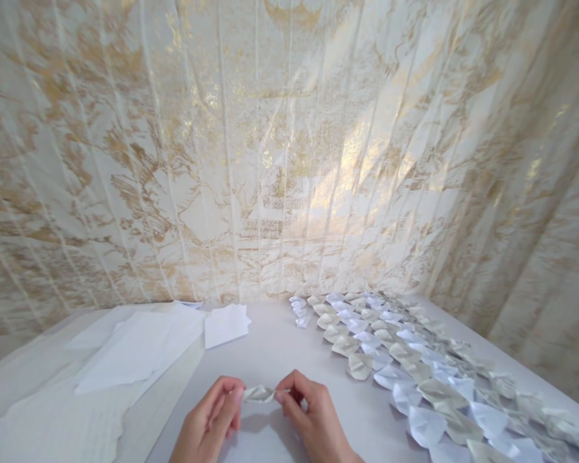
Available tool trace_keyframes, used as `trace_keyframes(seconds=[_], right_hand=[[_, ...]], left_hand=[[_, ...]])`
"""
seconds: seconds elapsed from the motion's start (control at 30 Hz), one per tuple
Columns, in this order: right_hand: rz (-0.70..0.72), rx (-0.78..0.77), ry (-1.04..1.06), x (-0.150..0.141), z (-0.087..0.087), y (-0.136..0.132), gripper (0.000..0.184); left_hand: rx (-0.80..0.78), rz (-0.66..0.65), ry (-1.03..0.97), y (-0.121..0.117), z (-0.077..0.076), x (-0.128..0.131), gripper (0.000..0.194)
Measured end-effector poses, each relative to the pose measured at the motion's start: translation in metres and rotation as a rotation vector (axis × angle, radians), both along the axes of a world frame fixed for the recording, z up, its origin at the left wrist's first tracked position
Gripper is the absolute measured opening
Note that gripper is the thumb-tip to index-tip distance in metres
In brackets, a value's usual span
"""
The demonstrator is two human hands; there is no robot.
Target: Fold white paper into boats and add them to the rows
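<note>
A small folded paper piece (260, 393), pale and shiny, is stretched between both my hands just above the white table (270, 347). My left hand (212, 418) pinches its left end with fingers closed. Its right end sits in the closed pinch of my right hand (311, 415). Both hands are at the bottom centre of the head view, close together.
Several folded white and silvery paper shapes (415, 366) lie in overlapping rows on the right side of the table. Flat white sheets (135, 347) and a small stack of squares (226, 323) lie at the left. A cream and gold curtain (289, 148) hangs behind.
</note>
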State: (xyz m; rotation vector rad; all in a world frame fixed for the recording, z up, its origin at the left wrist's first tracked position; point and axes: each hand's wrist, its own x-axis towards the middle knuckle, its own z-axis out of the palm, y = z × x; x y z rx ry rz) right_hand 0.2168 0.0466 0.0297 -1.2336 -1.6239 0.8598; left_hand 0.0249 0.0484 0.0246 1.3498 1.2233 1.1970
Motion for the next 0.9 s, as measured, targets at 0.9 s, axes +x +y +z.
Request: trace_keyframes(seconds=[0.9], right_hand=[[-0.062,0.334,-0.627,-0.007,-0.032,-0.005,0.049]], left_hand=[[0.218,-0.174,0.979,-0.008,-0.011,0.006,0.026]])
